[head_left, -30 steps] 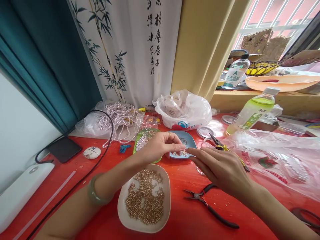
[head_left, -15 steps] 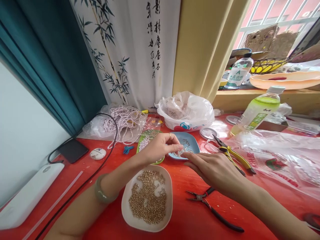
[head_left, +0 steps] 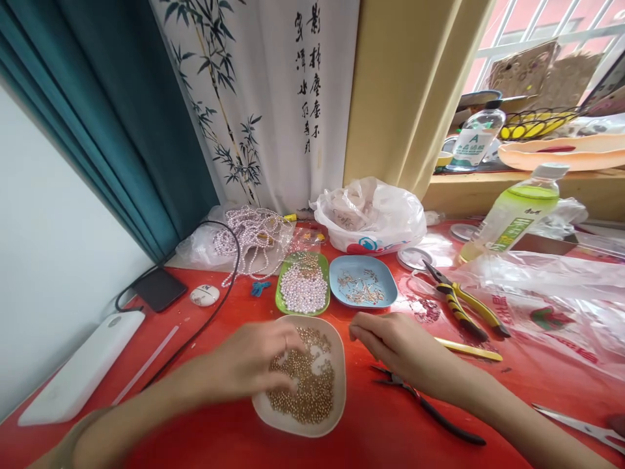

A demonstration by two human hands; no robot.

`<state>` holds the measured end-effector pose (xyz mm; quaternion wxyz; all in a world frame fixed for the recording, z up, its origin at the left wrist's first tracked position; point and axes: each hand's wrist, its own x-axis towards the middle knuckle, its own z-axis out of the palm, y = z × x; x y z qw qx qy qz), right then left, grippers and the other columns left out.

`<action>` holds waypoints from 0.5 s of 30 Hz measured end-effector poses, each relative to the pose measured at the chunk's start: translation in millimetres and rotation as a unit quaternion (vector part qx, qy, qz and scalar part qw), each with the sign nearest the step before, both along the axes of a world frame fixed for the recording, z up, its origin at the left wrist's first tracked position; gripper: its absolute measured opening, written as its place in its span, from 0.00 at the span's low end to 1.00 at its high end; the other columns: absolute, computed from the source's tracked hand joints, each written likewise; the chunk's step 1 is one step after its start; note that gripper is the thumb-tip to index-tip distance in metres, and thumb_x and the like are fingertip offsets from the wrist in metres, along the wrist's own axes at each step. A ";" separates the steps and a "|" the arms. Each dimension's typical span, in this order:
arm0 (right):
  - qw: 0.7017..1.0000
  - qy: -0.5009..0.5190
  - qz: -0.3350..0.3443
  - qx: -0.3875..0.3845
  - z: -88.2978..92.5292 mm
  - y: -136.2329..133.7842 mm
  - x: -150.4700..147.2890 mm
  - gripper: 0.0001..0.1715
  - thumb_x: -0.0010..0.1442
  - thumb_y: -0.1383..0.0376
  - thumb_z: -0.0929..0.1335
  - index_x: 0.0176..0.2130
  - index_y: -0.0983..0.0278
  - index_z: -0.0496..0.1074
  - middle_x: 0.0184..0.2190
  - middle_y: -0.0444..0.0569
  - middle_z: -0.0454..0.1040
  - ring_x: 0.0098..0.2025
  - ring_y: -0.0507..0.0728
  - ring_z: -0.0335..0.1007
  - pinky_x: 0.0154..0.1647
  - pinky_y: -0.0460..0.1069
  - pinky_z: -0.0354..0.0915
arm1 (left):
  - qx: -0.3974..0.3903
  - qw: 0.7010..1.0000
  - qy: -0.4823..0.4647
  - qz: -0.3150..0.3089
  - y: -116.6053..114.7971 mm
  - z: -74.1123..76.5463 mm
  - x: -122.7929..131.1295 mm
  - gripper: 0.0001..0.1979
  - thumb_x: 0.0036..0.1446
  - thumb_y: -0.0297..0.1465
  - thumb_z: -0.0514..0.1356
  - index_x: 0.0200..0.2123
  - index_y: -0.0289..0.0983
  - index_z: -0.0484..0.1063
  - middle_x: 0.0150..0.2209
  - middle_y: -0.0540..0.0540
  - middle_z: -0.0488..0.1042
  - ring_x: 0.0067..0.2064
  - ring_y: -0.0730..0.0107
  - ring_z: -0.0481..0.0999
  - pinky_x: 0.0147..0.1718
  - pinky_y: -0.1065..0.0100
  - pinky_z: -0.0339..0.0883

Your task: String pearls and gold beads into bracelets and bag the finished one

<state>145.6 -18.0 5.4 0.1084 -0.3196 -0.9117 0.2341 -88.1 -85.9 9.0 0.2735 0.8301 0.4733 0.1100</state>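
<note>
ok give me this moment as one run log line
left hand: open over cream tray of gold beads, contact unclear | right hand: near blue tray, grip unclear | black-handled pliers: on red table

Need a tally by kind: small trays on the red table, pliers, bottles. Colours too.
Small trays: 3 (beige tray, green tray, blue tray)
Pliers: 2 (black-handled pliers, yellow-and-black pliers)
Bottles: 2 (white-capped bottle, black-capped bottle)
Total: 7
</note>
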 end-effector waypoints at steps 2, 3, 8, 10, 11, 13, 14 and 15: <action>0.996 0.027 0.014 -0.090 -1.3 -5.2 -5.2 0.17 0.61 0.67 0.55 0.25 0.64 0.63 0.17 0.42 0.64 0.19 0.48 0.56 0.20 0.44 0.52 | 0.012 0.998 0.045 -0.039 -16.8 -8.5 0.1 0.22 0.44 0.37 0.64 0.44 0.40 0.65 0.44 0.46 0.68 0.43 0.62 0.68 0.36 0.67 0.62; 0.990 0.041 0.023 -0.130 -3.4 -7.5 -7.3 0.17 0.61 0.67 0.55 0.24 0.64 0.63 0.18 0.42 0.64 0.20 0.48 0.57 0.21 0.43 0.54 | 0.022 0.996 0.061 -0.054 -21.9 -12.8 1.3 0.21 0.46 0.37 0.62 0.45 0.41 0.65 0.44 0.46 0.69 0.43 0.63 0.68 0.36 0.67 0.63; 0.985 0.056 0.041 -0.157 -18.9 -13.7 -12.3 0.15 0.60 0.68 0.58 0.26 0.65 0.67 0.24 0.45 0.69 0.25 0.50 0.62 0.26 0.44 0.58 | 0.137 0.977 0.100 -0.130 -23.3 -29.8 9.1 0.11 0.55 0.38 0.54 0.39 0.41 0.68 0.43 0.48 0.71 0.42 0.64 0.68 0.36 0.67 0.64; 0.991 0.043 0.040 -0.123 -22.0 -12.9 -11.8 0.14 0.59 0.69 0.58 0.26 0.65 0.67 0.24 0.45 0.69 0.26 0.50 0.63 0.27 0.45 0.59 | 0.177 0.968 0.111 -0.142 -19.0 -33.8 12.4 0.10 0.56 0.37 0.53 0.37 0.41 0.69 0.41 0.49 0.72 0.41 0.65 0.68 0.34 0.68 0.64; 0.992 0.041 0.039 -0.112 -22.6 -11.7 -11.2 0.14 0.59 0.69 0.58 0.26 0.65 0.67 0.25 0.45 0.69 0.26 0.51 0.63 0.27 0.45 0.59 | 0.193 0.964 0.112 -0.142 -16.8 -35.4 13.9 0.10 0.56 0.37 0.53 0.37 0.41 0.70 0.41 0.49 0.72 0.41 0.66 0.68 0.33 0.69 0.65; 0.994 0.042 0.029 -0.102 -22.9 -8.4 -9.8 0.14 0.59 0.69 0.57 0.26 0.65 0.66 0.24 0.45 0.69 0.26 0.51 0.62 0.27 0.45 0.59 | 0.215 0.961 0.108 -0.135 -12.8 -38.4 16.4 0.10 0.57 0.36 0.52 0.37 0.40 0.70 0.40 0.48 0.73 0.40 0.66 0.68 0.33 0.69 0.65; 0.994 0.044 0.020 -0.097 -23.1 -6.5 -9.1 0.14 0.60 0.69 0.57 0.25 0.65 0.66 0.24 0.45 0.68 0.25 0.51 0.62 0.27 0.45 0.58 | 0.221 0.961 0.105 -0.130 -11.2 -39.7 17.2 0.09 0.57 0.35 0.52 0.37 0.40 0.70 0.40 0.48 0.73 0.41 0.67 0.68 0.33 0.69 0.65; 0.995 0.048 0.011 -0.092 -23.7 -4.5 -8.4 0.15 0.60 0.68 0.57 0.25 0.65 0.66 0.23 0.45 0.68 0.25 0.51 0.62 0.27 0.45 0.58 | 0.223 0.962 0.100 -0.125 -9.7 -40.9 17.6 0.10 0.58 0.33 0.51 0.38 0.39 0.70 0.40 0.48 0.73 0.41 0.67 0.68 0.33 0.69 0.65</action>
